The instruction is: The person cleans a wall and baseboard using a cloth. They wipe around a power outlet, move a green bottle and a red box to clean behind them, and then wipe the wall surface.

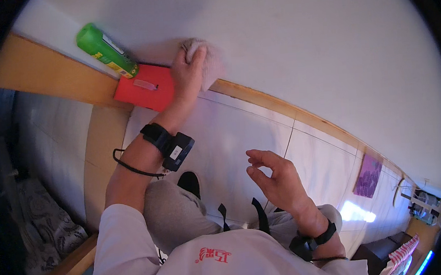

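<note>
My left hand (189, 70) grips a pale, crumpled cloth (213, 67) and presses it against the lower part of a white wall (294, 36). Below that wrist lies a red flat-topped surface (151, 77), partly covered by the hand, with a small pink translucent object (146, 85) on it. A green can (107, 49) with yellow lettering stands at its far left corner, beside the wall. My right hand (277, 175) hangs over the floor with its fingers apart and nothing in it. Both wrists wear black strapped devices.
A wooden baseboard (279, 106) runs along the wall above the tiled floor (243, 132). Wooden trim (54, 70) borders the opening at left. A purple patterned panel (367, 175), a dark box (380, 254) and striped fabric (405, 250) are at right. Patterned fabric (54, 225) lies lower left.
</note>
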`<control>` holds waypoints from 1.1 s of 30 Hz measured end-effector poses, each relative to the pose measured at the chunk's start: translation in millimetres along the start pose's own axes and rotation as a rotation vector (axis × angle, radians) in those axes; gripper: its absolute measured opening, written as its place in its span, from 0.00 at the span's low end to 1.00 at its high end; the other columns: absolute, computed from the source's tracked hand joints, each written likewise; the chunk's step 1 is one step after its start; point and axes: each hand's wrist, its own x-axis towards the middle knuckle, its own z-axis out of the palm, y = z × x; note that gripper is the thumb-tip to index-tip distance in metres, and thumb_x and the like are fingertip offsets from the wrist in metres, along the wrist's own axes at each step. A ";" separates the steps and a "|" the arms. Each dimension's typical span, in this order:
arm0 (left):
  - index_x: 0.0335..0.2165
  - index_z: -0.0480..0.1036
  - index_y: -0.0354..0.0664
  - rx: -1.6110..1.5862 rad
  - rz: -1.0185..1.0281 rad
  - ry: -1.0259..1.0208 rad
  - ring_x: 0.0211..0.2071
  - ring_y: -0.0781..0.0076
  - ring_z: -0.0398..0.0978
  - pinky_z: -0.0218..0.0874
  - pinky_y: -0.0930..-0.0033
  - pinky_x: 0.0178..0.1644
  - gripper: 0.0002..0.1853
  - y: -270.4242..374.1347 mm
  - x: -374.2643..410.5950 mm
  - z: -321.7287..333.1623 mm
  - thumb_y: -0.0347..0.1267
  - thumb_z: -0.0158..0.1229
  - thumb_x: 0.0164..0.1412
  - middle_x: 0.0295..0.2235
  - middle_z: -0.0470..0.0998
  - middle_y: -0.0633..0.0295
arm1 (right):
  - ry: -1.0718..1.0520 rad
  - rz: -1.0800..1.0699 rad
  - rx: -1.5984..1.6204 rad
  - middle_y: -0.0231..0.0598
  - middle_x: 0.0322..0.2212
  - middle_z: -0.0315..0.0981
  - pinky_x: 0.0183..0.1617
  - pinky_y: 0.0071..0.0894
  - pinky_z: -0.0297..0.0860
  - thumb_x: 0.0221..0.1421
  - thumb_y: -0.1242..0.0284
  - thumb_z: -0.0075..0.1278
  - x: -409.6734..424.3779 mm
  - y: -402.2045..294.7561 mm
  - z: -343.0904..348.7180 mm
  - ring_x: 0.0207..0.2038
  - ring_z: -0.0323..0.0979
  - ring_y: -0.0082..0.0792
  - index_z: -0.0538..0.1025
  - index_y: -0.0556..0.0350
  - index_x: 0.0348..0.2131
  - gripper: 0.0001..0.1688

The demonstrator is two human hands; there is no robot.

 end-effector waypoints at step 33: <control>0.41 0.69 0.37 0.017 -0.158 -0.132 0.39 0.71 0.72 0.65 0.68 0.44 0.16 -17.5 3.6 -12.7 0.39 0.56 0.63 0.39 0.75 0.61 | 0.226 -0.218 0.006 0.48 0.36 0.74 0.39 0.40 0.71 0.54 0.71 0.53 -14.3 7.8 -44.3 0.36 0.74 0.50 0.74 0.57 0.44 0.17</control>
